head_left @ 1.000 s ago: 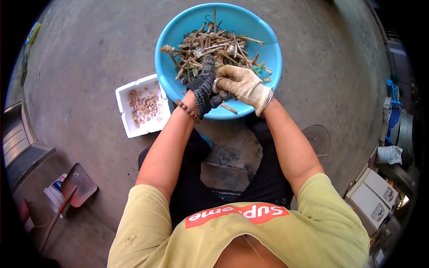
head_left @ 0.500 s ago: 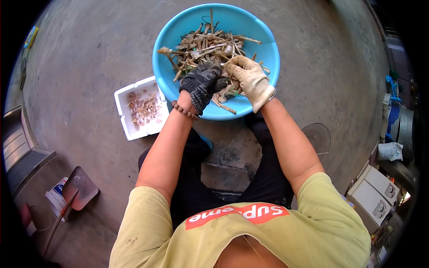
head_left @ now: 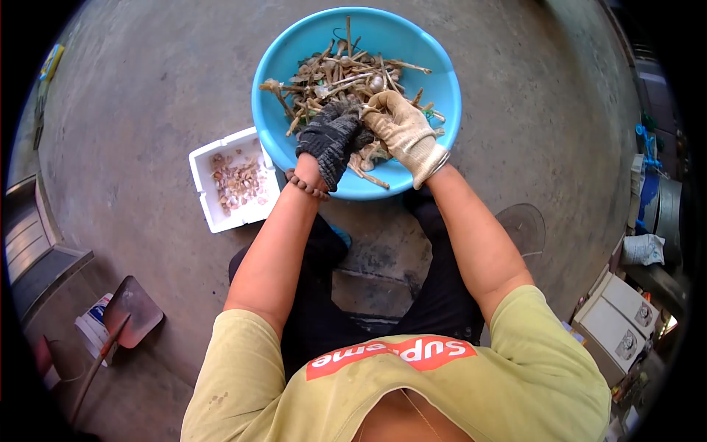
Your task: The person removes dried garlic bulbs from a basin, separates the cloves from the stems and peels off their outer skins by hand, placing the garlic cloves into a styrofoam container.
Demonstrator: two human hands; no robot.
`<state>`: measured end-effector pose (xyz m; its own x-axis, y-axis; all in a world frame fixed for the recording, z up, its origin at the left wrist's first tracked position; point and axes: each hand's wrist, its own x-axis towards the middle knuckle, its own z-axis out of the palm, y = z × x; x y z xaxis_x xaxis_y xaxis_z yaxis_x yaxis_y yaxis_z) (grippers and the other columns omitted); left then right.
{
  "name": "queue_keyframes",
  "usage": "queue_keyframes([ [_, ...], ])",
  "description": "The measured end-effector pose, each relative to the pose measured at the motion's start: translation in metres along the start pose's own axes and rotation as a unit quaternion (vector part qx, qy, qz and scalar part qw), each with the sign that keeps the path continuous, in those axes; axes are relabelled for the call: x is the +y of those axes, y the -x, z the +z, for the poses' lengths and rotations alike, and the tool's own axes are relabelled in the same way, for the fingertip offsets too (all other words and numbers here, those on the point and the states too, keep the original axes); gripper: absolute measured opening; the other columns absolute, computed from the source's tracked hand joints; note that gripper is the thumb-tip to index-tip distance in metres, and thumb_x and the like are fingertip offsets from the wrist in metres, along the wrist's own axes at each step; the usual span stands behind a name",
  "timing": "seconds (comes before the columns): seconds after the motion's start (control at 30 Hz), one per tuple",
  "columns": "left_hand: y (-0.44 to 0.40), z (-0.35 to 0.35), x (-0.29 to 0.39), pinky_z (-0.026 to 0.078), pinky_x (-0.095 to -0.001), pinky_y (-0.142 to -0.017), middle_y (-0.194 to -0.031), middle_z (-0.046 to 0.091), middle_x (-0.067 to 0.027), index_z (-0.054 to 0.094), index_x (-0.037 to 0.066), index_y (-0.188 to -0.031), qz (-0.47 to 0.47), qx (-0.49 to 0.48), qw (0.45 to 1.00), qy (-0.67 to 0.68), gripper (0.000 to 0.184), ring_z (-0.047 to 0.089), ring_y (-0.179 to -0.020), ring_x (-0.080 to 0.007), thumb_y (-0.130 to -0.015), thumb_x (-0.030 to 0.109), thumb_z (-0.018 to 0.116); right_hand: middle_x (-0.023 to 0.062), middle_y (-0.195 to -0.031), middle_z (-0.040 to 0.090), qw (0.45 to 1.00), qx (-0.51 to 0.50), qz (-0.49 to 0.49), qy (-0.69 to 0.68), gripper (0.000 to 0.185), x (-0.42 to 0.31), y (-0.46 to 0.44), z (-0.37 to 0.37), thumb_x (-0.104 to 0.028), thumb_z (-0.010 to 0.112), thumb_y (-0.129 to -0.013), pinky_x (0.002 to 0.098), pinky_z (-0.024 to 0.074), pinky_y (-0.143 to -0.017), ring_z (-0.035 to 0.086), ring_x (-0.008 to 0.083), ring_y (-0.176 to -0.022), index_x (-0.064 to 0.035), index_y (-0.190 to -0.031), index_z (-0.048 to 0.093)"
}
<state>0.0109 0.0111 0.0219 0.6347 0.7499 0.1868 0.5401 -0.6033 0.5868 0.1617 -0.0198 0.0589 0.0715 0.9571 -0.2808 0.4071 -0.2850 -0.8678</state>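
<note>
A light blue basin (head_left: pixel 434 66) holds a heap of dried garlic (head_left: pixel 342 74) with long brown stalks and pale bulbs. Over the near side of this heap my two gloved hands meet. My left hand (head_left: pixel 329 140), in a dark grey knitted glove, is closed with its fingers curled inward. My right hand (head_left: pixel 403 132), in a cream glove, pinches against the left fingertips. Between them is a garlic bulb, mostly covered by the gloves, with only a small pale bit showing.
Left of the basin, a white foam box (head_left: pixel 206 199) contains loose garlic cloves (head_left: pixel 237 180) and skins. A shovel (head_left: pixel 132 313) leans by a white bucket (head_left: pixel 93 328) at lower left. Cartons (head_left: pixel 615 320) and other goods line the right side. Concrete floor (head_left: pixel 169 81) surrounds the basin.
My right hand has shifted slightly left and down, its fingers turning closer to the left hand. My left hand has barely moved. The basin and box look the same.
</note>
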Motion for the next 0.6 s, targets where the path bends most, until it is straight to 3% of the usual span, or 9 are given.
queue_keyframes([
  [0.17, 0.006, 0.009, -0.005, 0.040, -0.0394, -0.085, -0.101, 0.057, -0.0146, 0.055, 0.005, -0.103, -0.012, 0.001, 0.999, -0.051, 0.037, 0.051, -0.098, -0.0333, -0.068, 0.014, 0.064, 0.0107, -0.076, 0.058, 0.997, -0.027, 0.050, -0.049, 0.023, 0.000, 0.004, 0.001, -0.023, 0.055, -0.082, 0.0309, 0.0452, -0.065, 0.055, 0.0183, -0.071, -0.0043, -0.095, 0.053],
  [0.33, 0.008, 0.003, 0.005, 0.041, -0.0402, -0.083, -0.098, 0.058, -0.0156, 0.057, 0.004, -0.098, -0.050, 0.028, 0.998, -0.002, 0.031, 0.051, -0.096, -0.0339, -0.068, 0.011, 0.061, 0.0094, -0.071, 0.055, 0.989, -0.038, 0.104, -0.099, 0.021, -0.016, 0.011, 0.004, -0.022, 0.054, -0.082, 0.0322, 0.0446, -0.061, 0.054, 0.0185, -0.066, -0.0029, -0.092, 0.052],
  [0.5, 0.011, 0.011, 0.008, 0.042, -0.0415, -0.080, -0.095, 0.058, -0.0175, 0.058, 0.004, -0.095, -0.087, 0.006, 0.996, 0.011, 0.027, 0.051, -0.093, -0.0361, -0.068, 0.009, 0.058, 0.0144, -0.071, 0.055, 0.996, 0.073, -0.023, 0.050, 0.018, -0.012, 0.013, 0.017, -0.019, 0.051, -0.083, 0.0366, 0.0434, -0.059, 0.054, 0.0267, -0.063, -0.0023, -0.089, 0.052],
  [0.6, 0.013, 0.015, 0.010, 0.042, -0.0419, -0.079, -0.093, 0.057, -0.0187, 0.058, 0.004, -0.093, -0.088, 0.044, 0.995, 0.001, 0.026, 0.051, -0.091, -0.0374, -0.068, 0.010, 0.057, 0.0170, -0.072, 0.055, 0.994, 0.091, -0.028, 0.061, 0.017, -0.013, 0.016, 0.021, -0.018, 0.050, -0.083, 0.0376, 0.0431, -0.060, 0.054, 0.0302, -0.064, -0.0020, -0.088, 0.052],
])
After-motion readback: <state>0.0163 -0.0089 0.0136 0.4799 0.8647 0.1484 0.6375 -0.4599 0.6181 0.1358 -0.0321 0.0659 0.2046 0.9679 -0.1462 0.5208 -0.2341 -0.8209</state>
